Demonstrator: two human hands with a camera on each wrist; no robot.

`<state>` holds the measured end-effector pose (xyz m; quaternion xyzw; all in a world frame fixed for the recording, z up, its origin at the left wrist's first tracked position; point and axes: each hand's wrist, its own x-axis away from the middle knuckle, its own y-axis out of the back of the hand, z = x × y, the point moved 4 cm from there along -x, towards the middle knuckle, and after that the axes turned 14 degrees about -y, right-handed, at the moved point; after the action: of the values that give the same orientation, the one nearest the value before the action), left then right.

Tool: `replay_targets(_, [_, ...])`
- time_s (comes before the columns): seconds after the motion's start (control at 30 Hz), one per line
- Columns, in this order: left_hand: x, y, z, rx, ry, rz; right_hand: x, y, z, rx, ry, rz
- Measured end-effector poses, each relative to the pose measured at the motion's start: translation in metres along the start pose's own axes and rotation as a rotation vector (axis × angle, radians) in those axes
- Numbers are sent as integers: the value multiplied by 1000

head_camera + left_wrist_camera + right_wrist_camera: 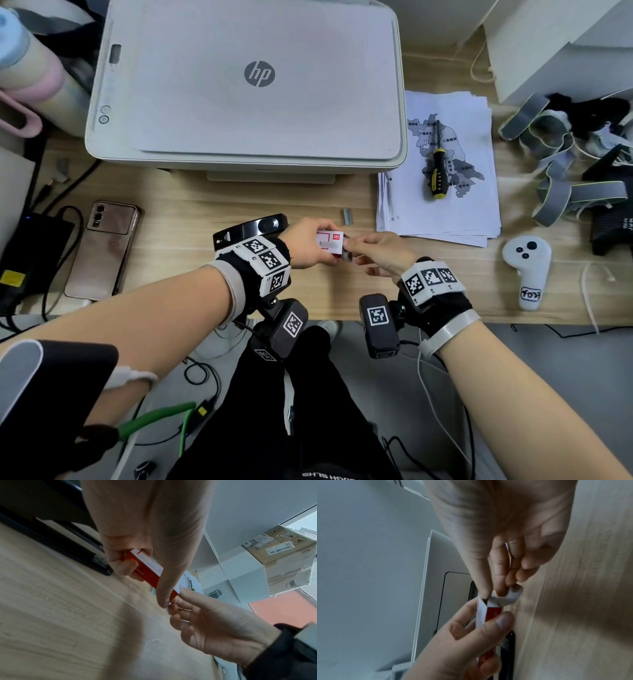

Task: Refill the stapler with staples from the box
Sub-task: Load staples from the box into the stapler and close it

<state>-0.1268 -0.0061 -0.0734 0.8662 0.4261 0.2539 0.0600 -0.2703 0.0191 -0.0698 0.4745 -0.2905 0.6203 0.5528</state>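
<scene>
A small red and white staple box [329, 240] is held above the wooden desk [191, 205] by my left hand [318, 243], thumb on one side and fingers on the other. My right hand [352, 248] pinches the box's right end. In the right wrist view the end flap [511, 596] stands open, with thumb and fingers at the box [493, 613] mouth. The left wrist view shows the box [150, 569] edge-on between both hands. The black stapler [251, 228] lies on the desk just behind my left wrist. A loose strip of staples [347, 216] lies beyond the box.
A white printer [246, 85] fills the back of the desk. A phone [106, 246] lies at the left. Papers [445, 212] with a screwdriver [437, 171] on them and a white controller [527, 267] are to the right. The desk's front edge runs below my wrists.
</scene>
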Motion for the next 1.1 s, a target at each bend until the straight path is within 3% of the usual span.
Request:
replay_targets(0.53, [1,-6,2,-168,31,33,-3,1,3,101,-4,-125])
replay_targets(0.77, [1,-5,0,-197,-6,18,-2,0,-2,-3,-104,-3])
replay_targets(1.1, [-2,-1,0,-212,12,38,-7,-3,1,59,-34,-118])
